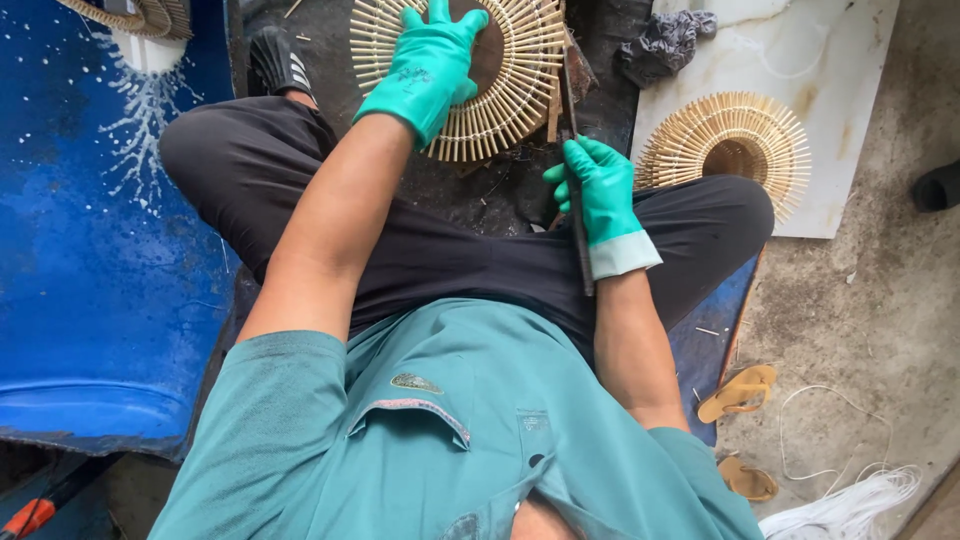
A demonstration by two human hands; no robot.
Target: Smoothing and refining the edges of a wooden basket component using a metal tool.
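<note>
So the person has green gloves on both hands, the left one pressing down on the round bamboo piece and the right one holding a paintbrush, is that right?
Not quite. The head view shows the right hand gripping a long, dark, flat blade-like tool, not a paintbrush. The rest holds: both hands wear green gloves, and the left hand presses on the round bamboo piece.

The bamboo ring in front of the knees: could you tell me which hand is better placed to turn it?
Left, probably. The left hand already lies flat on the bamboo ring, while the right hand is closed around a long dark blade beside it.
</note>
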